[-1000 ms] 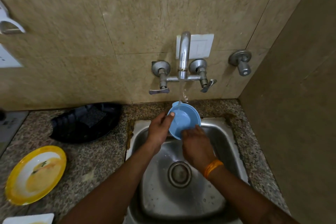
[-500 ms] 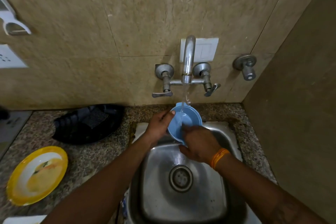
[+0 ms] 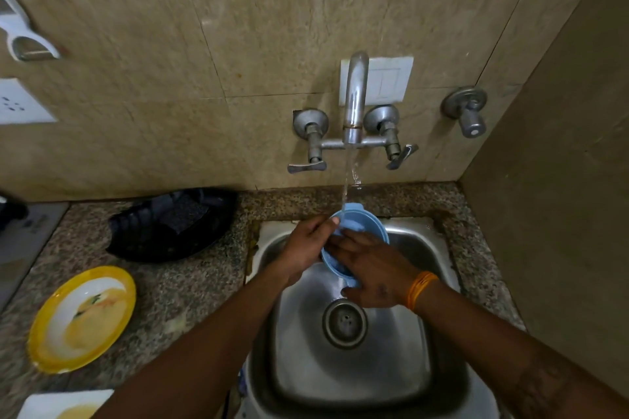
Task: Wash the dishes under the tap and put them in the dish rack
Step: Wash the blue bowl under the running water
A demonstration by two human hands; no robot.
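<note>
Rinsing under the tap (image 3: 354, 102), the blue bowl (image 3: 369, 224) sits tilted above the sink (image 3: 439, 248). The left hand (image 3: 306, 248) grips its rim; the right hand (image 3: 372, 269) lies flat-fingered inside. It looks light, stiff and slippery wet, so the rim seems safest.

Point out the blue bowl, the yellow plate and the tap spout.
blue bowl (image 3: 369, 223): head view, inner wall near far rim.
yellow plate (image 3: 81, 318): head view, centre of its face.
tap spout (image 3: 355, 95): head view, mid pipe.

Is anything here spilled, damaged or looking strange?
Nothing is spilled. Only the counter edge left of the sink looks stained, and the yellow plate still carries food residue, unwashed.
</note>
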